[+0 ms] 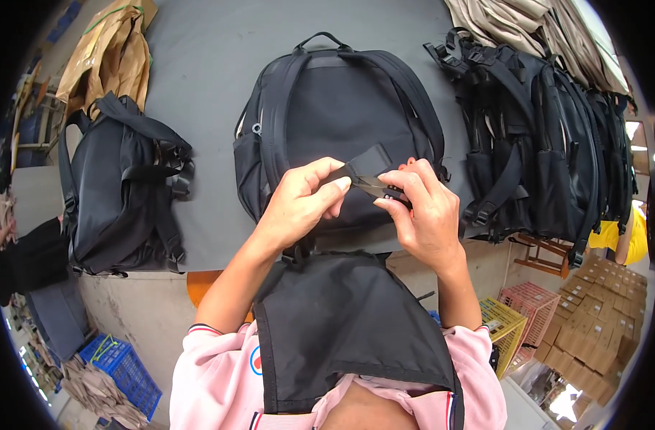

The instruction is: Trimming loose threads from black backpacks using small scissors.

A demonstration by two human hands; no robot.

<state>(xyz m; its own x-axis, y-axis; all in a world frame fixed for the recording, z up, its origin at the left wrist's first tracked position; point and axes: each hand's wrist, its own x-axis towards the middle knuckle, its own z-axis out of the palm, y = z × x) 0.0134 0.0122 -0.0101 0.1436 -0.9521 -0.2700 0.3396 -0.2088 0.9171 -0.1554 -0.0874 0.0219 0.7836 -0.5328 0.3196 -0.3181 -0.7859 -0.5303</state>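
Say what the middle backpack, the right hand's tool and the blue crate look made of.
Middle backpack: matte dark fabric, probably synthetic, given its dull surface and soft straps.
Tool: greyish blades, likely metal given slight sheen; black handle, mostly hidden by the right hand, unclear.
Blue crate: likely plastic, evenly coloured, with lattice walls.

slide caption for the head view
Left hand holding black strap, right hand holding snips, over a black backpack.
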